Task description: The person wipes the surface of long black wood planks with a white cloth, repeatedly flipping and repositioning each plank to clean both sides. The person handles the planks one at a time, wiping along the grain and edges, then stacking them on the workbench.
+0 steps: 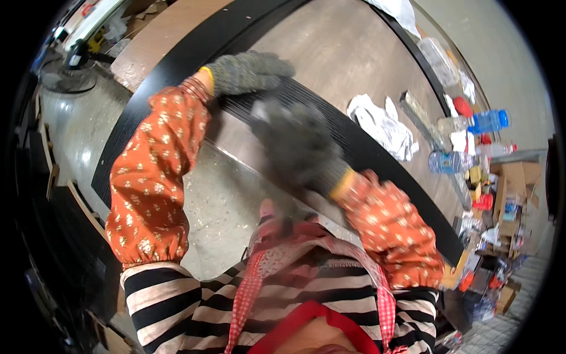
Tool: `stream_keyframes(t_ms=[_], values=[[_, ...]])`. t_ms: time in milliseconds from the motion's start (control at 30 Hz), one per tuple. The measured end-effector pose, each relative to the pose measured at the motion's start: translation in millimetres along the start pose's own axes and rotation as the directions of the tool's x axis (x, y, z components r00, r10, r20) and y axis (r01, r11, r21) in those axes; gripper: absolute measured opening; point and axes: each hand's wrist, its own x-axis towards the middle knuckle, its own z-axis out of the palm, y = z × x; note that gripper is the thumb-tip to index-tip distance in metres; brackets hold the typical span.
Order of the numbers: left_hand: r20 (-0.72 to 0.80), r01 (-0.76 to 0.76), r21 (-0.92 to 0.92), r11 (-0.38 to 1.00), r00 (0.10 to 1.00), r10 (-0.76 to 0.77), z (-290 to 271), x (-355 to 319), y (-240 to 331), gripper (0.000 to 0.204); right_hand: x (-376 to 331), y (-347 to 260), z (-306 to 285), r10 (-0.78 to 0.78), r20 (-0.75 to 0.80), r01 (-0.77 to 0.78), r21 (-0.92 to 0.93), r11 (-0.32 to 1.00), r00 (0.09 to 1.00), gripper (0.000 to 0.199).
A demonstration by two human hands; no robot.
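1. Left hand (250, 72) lies flat, gripping nothing, on the black board (407, 182), at the table's (321, 53) near side;
2. right hand (298, 144) blurs; its grip I cannot tell;
3. uneven pushing could skid the board.

Grey floor (215, 233), pale-flecked, glinting; pale wall (501, 59) right.

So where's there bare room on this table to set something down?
Widest bare patch: the brown tabletop between the ribbed black board, white cloth and thin black strip. Crowded: the right side, with plastic bottles, and the board's left end, by the gloved left hand and blurred right hand.
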Motion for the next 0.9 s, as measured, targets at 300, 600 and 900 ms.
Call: stream_keyframes(t_ms=[300,600,900], values=[[-0.15,-0.086,0.001,0.996,0.985,0.085,11.2,-3.3,2.0,0.037,-68.2,14.7,-34.9,0.153,0.002,-0.151,0.17,0.974,0.988,0.034],[-0.103,-0.059,0.231,0.971,0.991,0.084,8.6,4.4,20.6,0.035,-335.3,40.0,-139.7,0.592,0.135,-0.523,-0.342,0.781,0.795,0.069],[-0.037,-0.105,0.487,0.867,0.989,0.141,1.1,10.9,34.5,0.035,-198.7,31.5,-53.0,0.286,-0.09,-0.273,0.131,0.953,0.954,0.053]])
